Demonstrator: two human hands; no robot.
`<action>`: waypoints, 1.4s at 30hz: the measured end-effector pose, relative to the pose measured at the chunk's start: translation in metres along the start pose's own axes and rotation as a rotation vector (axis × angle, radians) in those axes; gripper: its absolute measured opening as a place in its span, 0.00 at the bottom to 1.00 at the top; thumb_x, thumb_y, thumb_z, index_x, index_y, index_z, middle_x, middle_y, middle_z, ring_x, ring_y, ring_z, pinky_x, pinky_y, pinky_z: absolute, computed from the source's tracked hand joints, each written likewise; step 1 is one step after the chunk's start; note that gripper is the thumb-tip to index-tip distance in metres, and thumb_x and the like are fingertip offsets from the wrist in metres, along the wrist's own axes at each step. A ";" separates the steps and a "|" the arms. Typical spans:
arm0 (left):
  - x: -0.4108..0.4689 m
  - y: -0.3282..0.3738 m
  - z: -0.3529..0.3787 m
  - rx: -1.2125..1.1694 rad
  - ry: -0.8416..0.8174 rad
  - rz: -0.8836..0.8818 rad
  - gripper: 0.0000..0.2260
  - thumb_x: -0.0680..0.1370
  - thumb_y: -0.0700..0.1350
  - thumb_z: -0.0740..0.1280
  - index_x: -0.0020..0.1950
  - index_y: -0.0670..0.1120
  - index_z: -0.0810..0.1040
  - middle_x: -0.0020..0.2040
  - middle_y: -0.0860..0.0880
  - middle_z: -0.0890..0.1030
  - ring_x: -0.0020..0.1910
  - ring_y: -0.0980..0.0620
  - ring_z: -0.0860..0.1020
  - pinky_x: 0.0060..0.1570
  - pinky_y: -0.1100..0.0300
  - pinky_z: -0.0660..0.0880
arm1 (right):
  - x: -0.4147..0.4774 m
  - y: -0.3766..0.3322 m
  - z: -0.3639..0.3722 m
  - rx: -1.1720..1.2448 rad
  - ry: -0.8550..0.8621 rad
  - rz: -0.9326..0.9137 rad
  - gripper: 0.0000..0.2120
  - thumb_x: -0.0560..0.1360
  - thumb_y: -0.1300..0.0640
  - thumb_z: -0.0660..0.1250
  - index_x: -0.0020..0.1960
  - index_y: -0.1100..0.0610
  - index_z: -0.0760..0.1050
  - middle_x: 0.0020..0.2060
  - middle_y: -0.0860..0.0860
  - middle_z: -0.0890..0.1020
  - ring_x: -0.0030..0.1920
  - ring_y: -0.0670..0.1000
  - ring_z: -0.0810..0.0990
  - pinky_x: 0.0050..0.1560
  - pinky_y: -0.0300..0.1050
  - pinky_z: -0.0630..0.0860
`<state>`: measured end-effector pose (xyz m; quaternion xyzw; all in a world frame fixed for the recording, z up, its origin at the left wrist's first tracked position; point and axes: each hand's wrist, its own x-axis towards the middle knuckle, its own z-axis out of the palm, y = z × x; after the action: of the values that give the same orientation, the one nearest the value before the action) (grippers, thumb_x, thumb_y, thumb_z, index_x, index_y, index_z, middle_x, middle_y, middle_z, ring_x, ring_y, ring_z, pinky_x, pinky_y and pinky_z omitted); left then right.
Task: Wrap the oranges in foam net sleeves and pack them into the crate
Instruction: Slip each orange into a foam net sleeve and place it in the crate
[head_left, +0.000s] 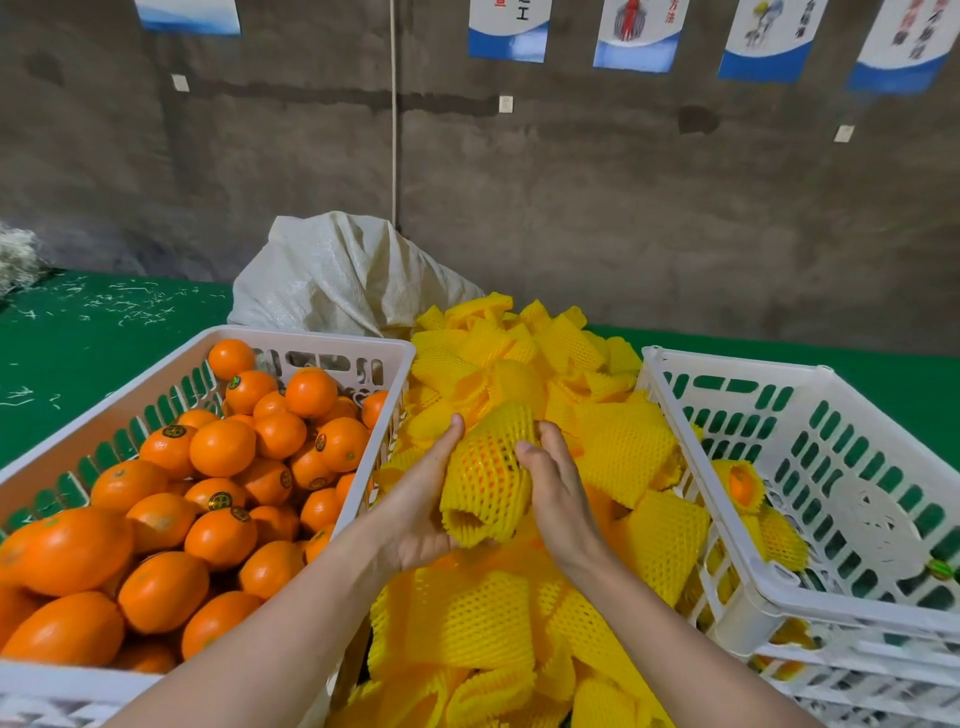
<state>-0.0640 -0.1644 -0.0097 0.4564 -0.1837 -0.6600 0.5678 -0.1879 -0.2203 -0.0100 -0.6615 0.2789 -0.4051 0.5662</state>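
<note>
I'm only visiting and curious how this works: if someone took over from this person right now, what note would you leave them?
Hands: the left hand and right hand both grip one netted orange above the pile of loose foam sleeves.
The left crate is heaped with bare oranges.
The right crate is mostly bare, with at least one wrapped orange inside.
Done: the held orange looks sleeved.
Left: put it in the right crate, then wrap the rest.

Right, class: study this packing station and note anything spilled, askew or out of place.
Pale shreds lie scattered over the green surface at far left, like spilled packing waste. The held sleeved orange looks fine.
</note>
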 end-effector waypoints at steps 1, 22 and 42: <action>0.001 0.000 0.001 0.002 0.000 0.011 0.29 0.68 0.65 0.63 0.58 0.46 0.79 0.53 0.41 0.83 0.47 0.42 0.83 0.44 0.50 0.79 | 0.000 0.000 0.001 0.022 0.031 0.008 0.10 0.75 0.48 0.62 0.50 0.53 0.73 0.49 0.47 0.80 0.48 0.39 0.78 0.51 0.31 0.72; 0.000 -0.004 0.001 0.255 0.080 0.271 0.34 0.73 0.57 0.63 0.76 0.48 0.57 0.74 0.48 0.66 0.70 0.48 0.68 0.66 0.50 0.69 | -0.009 0.008 -0.005 -0.389 -0.199 -0.168 0.26 0.71 0.48 0.69 0.66 0.39 0.64 0.65 0.36 0.69 0.66 0.35 0.64 0.63 0.29 0.62; 0.008 -0.008 -0.020 0.774 0.161 0.499 0.10 0.79 0.39 0.63 0.55 0.50 0.80 0.57 0.53 0.80 0.60 0.51 0.76 0.63 0.46 0.70 | 0.052 -0.036 -0.170 -0.549 0.673 -0.064 0.22 0.68 0.53 0.74 0.58 0.50 0.69 0.56 0.53 0.71 0.49 0.48 0.71 0.47 0.38 0.72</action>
<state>-0.0520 -0.1644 -0.0292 0.6261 -0.4760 -0.3487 0.5098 -0.3094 -0.3449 0.0417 -0.6268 0.5248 -0.5262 0.2341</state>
